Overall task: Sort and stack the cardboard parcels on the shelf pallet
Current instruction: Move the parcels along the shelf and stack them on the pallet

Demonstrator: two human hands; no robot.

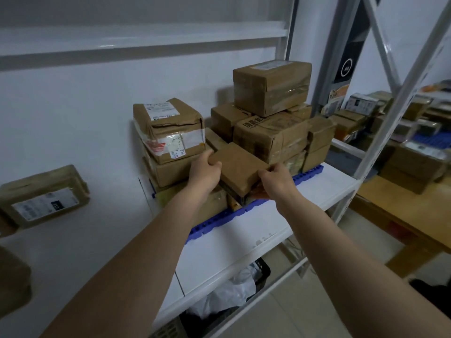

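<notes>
A small flat cardboard parcel (240, 167) lies on top of other parcels at the front of the blue pallet (246, 212). My left hand (206, 173) grips its left end, and my right hand (274, 180) grips its right front corner. To the left of it stands a stack topped by a labelled, taped parcel (168, 129). Behind it rises a taller stack with a large brown box (272, 85) on top. What lies under the small parcel is mostly hidden by my hands.
The pallet rests on a white shelf (256, 237) with a steel upright (400, 93) at the right. A loose labelled parcel (44, 196) lies on the shelf at the far left. More boxes (412, 164) sit on a wooden table beyond. A dark basket (234, 293) holding plastic bags sits below.
</notes>
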